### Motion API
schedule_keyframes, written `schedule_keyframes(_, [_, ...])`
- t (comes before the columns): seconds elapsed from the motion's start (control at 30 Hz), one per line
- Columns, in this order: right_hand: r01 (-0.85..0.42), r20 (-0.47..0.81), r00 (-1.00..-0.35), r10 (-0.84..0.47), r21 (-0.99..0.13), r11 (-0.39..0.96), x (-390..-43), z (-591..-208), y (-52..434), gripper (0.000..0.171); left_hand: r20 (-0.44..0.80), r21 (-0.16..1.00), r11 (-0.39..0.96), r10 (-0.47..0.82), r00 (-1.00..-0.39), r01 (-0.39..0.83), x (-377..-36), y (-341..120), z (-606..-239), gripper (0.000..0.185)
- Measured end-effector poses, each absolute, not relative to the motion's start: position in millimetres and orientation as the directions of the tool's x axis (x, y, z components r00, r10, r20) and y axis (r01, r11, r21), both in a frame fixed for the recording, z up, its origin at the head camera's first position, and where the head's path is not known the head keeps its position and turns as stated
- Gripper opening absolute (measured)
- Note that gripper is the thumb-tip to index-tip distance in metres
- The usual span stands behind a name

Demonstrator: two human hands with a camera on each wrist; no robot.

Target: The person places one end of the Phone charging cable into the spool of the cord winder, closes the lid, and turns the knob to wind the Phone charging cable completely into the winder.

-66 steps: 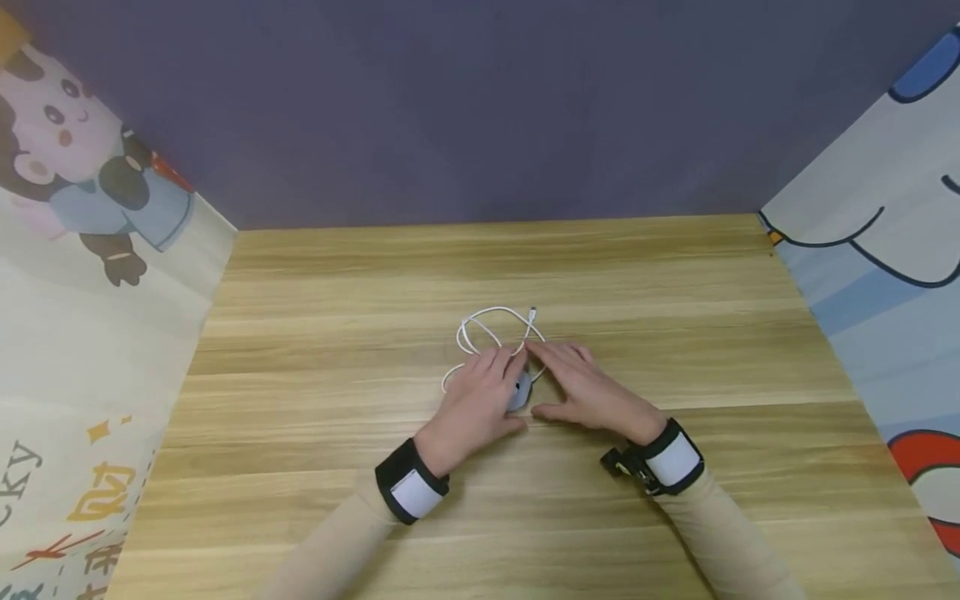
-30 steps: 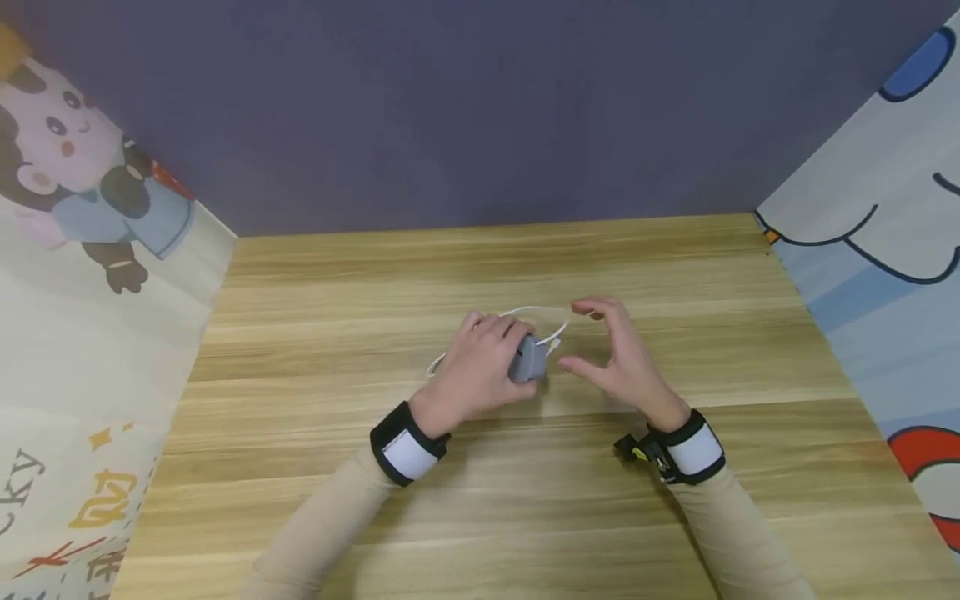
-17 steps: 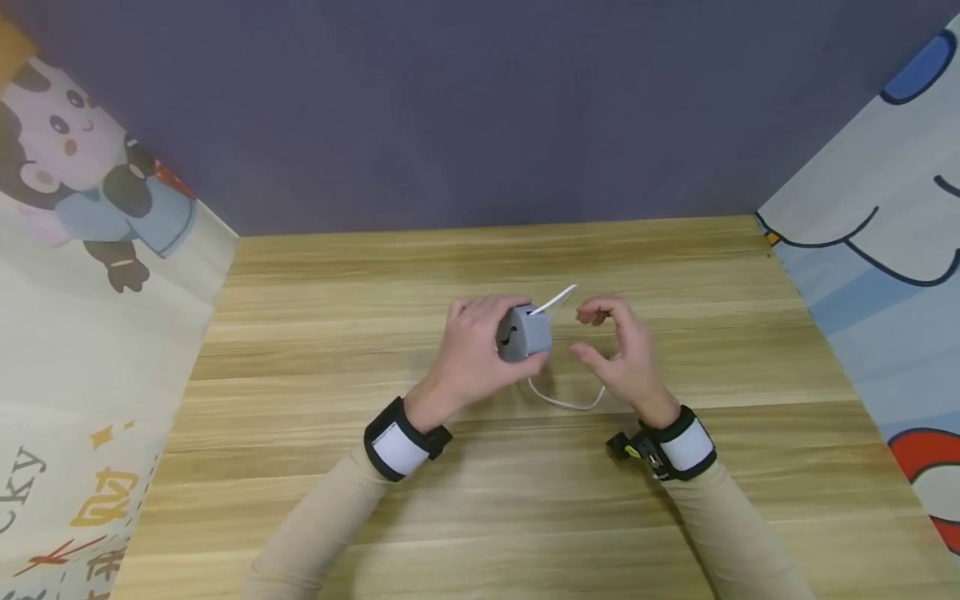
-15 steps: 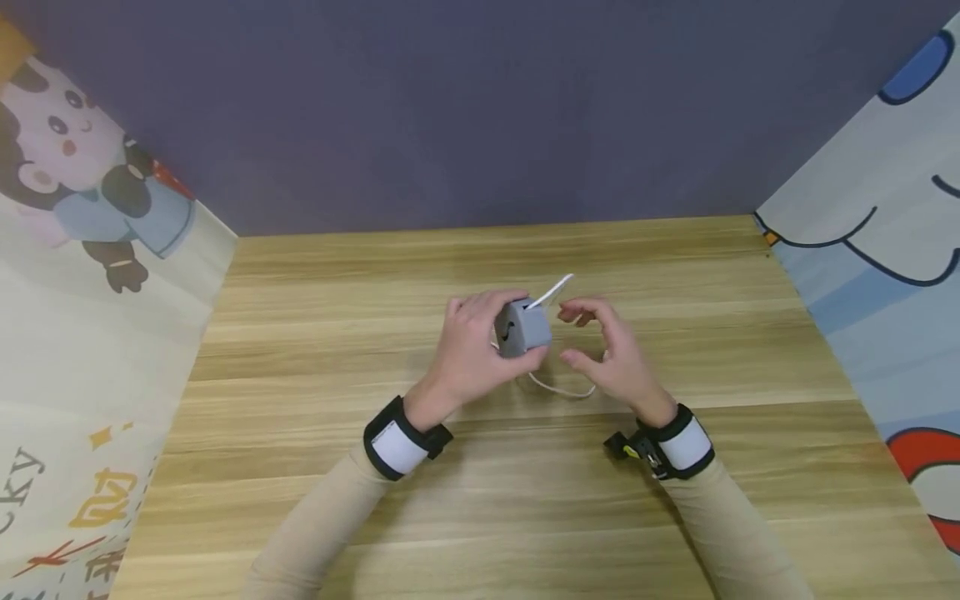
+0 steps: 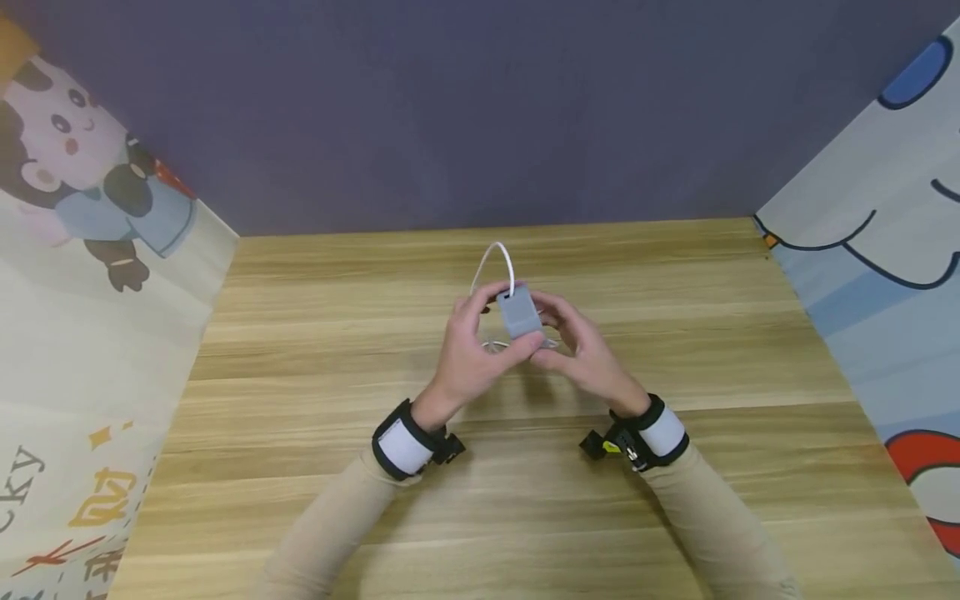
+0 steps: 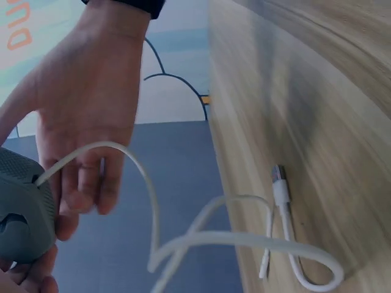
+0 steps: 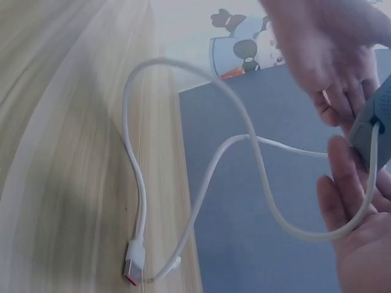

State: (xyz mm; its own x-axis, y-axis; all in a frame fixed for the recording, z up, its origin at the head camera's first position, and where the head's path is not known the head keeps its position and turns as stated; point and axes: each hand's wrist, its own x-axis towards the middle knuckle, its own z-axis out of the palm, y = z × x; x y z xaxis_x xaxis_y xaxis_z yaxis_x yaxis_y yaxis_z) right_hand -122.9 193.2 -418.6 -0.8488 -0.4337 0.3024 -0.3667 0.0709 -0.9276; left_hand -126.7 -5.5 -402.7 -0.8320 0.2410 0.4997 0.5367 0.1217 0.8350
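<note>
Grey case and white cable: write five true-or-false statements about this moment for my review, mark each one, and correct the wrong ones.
1. The left hand holds the grey case. True.
2. The case lies on the table with no hand touching it. False: it is held up above the table.
3. A white cable runs out of an opening in the case. True.
4. No plug shows outside the case. False: a plug with a metal end does.
5. Both wrists wear black bands. True.
</note>
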Motion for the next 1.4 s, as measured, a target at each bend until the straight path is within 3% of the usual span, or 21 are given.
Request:
schedule_keyframes(0.1, [-0.353, 0.316, -0.839, -0.443, -0.936, 0.001, -124, -418, 192, 0.09, 0.485, 0.849, 0.098, 0.244, -0.84, 0.519, -126, -7, -405, 0.094])
schedule_keyframes(0.27, [-0.361, 0.325, -0.826, -0.461, -0.933, -0.012, -127, -415, 195, 0.083, 0.472, 0.851, 0.105, 0.274, -0.838, 0.514, -127, -10, -407, 0.095])
schedule_keyframes(0.33, [-0.37, 0.312, -0.833, -0.457, -0.928, 0.04, -128, -412, 198, 0.08, 0.454, 0.849, 0.156, 0.274, -0.848, 0.505, -126, -12, -407, 0.098])
schedule_keyframes(0.47, [-0.378, 0.264, -0.857, -0.443, -0.906, 0.19, -130, -406, 205, 0.076, 0.451, 0.809, 0.297, 0.239, -0.86, 0.507, -123, -18, -406, 0.085])
schedule_keyframes(0.63, [-0.472, 0.273, -0.847, -0.456, -0.782, 0.408, -133, -398, 212, 0.081, 0.581, 0.662, 0.468, 0.172, -0.795, 0.585, -122, -26, -413, 0.067])
schedule_keyframes(0.73, [-0.542, 0.299, -0.823, -0.484, -0.67, 0.508, -136, -395, 214, 0.084, 0.64, 0.573, 0.557, 0.152, -0.753, 0.601, -120, -28, -417, 0.07])
schedule_keyframes(0.9, [-0.608, 0.297, -0.781, -0.549, -0.56, 0.562, -138, -393, 215, 0.087, 0.688, 0.445, 0.641, 0.203, -0.697, 0.626, -118, -33, -420, 0.085])
schedule_keyframes(1.03, [-0.624, 0.255, -0.767, -0.589, -0.509, 0.593, -136, -399, 213, 0.087, 0.613, 0.405, 0.653, 0.326, -0.719, 0.64, -119, -38, -420, 0.096])
schedule_keyframes(1.2, [-0.604, 0.187, -0.783, -0.593, -0.457, 0.653, -131, -413, 206, 0.089, 0.472, 0.375, 0.653, 0.476, -0.742, 0.658, -121, -46, -425, 0.097])
schedule_keyframes(1.4, [-0.625, 0.185, -0.77, -0.61, -0.411, 0.664, -127, -429, 197, 0.09, 0.361, 0.341, 0.661, 0.564, -0.743, 0.668, -122, -52, -432, 0.097])
